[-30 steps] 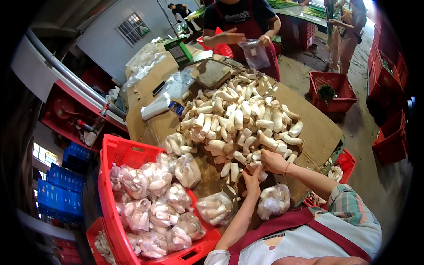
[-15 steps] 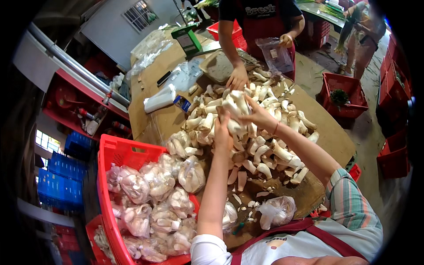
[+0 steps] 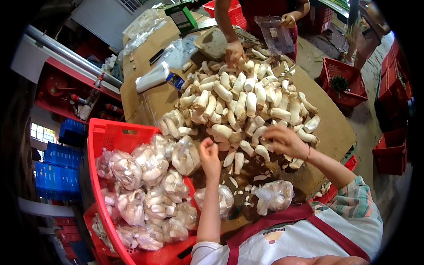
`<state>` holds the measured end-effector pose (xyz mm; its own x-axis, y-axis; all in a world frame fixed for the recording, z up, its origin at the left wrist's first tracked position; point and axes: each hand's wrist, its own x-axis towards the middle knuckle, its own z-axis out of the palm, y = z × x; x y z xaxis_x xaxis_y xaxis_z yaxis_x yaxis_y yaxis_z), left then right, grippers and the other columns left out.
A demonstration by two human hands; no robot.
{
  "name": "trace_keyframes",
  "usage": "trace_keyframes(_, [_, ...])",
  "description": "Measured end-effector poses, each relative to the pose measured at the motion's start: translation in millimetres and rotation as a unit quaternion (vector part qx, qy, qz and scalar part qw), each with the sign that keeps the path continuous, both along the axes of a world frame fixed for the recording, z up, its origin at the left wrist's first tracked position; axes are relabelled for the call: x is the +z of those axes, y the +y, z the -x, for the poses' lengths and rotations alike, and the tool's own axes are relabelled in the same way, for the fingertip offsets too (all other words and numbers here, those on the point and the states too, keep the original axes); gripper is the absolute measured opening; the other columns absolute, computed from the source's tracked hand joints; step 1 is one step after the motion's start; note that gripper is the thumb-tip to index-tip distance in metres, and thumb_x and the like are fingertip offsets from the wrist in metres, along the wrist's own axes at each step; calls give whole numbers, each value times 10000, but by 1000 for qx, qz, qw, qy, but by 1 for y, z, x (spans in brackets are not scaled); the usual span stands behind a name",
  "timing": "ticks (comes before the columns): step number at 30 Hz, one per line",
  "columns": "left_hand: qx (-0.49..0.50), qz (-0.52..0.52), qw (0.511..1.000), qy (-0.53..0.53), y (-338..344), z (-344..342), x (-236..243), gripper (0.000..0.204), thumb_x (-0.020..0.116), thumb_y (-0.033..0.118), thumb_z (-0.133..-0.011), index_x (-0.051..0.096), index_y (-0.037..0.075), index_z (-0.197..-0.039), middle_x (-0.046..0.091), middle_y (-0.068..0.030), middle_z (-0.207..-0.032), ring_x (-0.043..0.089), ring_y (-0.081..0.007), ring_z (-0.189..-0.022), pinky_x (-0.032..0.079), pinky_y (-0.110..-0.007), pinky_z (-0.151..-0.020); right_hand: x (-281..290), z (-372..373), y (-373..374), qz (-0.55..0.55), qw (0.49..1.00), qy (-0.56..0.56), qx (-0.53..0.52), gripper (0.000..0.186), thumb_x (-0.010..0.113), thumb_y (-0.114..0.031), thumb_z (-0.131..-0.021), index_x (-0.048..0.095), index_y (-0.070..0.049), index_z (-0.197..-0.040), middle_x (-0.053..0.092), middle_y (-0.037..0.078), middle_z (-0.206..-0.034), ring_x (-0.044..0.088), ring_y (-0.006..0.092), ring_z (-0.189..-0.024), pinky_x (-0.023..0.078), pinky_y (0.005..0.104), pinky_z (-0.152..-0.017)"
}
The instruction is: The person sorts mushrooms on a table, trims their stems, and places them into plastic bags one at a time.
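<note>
A large heap of king oyster mushrooms (image 3: 240, 99), pale with brownish caps, covers the middle of the table. Just off its near left edge is my left hand (image 3: 210, 155), its fingers curled in; whether anything small is between them is hidden. My right hand (image 3: 286, 142) hovers at the heap's near right side with bent, parted fingers, its fingertips close to the mushrooms and nothing seen in its grasp. Two knotted clear bags of mushrooms lie before me: one bag (image 3: 274, 195) close to my apron, another bag (image 3: 221, 201) beside my left forearm.
On the left, a red crate (image 3: 99, 152) holds several bagged mushrooms. Across the table a co-worker's hand (image 3: 234, 54) touches the heap while the other holds a clear bag (image 3: 276, 35). Plastic bags (image 3: 152, 77), a blue box (image 3: 175, 81) and a green scale (image 3: 181, 17) stand farther back.
My hands held mushrooms together over the heap; those are let go. Both hands have drawn back toward me and apart, left and right. The view has shifted slightly.
</note>
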<state>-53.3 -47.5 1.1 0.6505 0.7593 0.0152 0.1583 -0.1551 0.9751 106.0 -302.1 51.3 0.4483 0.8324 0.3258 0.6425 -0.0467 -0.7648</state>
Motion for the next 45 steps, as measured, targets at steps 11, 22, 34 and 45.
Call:
trace_keyframes(11, [-101, -304, 882, 346, -66, 15, -56, 775, 773, 345, -665, 410, 21, -1268, 459, -209, -1249, 427, -380, -1186, 383, -494, -959, -34, 133, -80, 32, 995, -38, 84, 393, 727, -317, -773, 621, -76, -1066, 534, 124, -1010, 534, 295, -905, 451, 382, -786])
trace_keyframes(22, [-199, 236, 951, 1, 8, -13, 35, 177, 673, 101, -790, 584, 22, -921, 588, -26, -702, 558, -126, -573, 450, -262, -513, -48, 177, -95, -17, 998, -9, -55, 272, 738, -171, -697, 630, -97, -936, 506, 109, -949, 516, 287, -849, 419, 396, -717])
trace_keyframes(34, [-78, -90, 985, 127, 108, -204, 51, 1063, 778, 390, -704, 162, -38, -1458, 302, -262, -1460, 396, -347, -1298, 356, -385, -1048, -55, 167, -69, -28, 996, -19, -82, 208, 728, -159, -698, 578, -79, -818, 520, 81, -805, 516, 285, -770, 413, 383, -674])
trace_keyframes(45, [-179, -330, 924, 76, -53, -41, 51, 156, 578, 153, -898, 582, 19, -977, 579, -104, -888, 564, -222, -760, 454, -327, -684, -80, 159, -84, -76, 996, -32, -31, 136, 650, -134, -749, 532, -91, -698, 517, 81, -666, 524, 297, -614, 421, 384, -560])
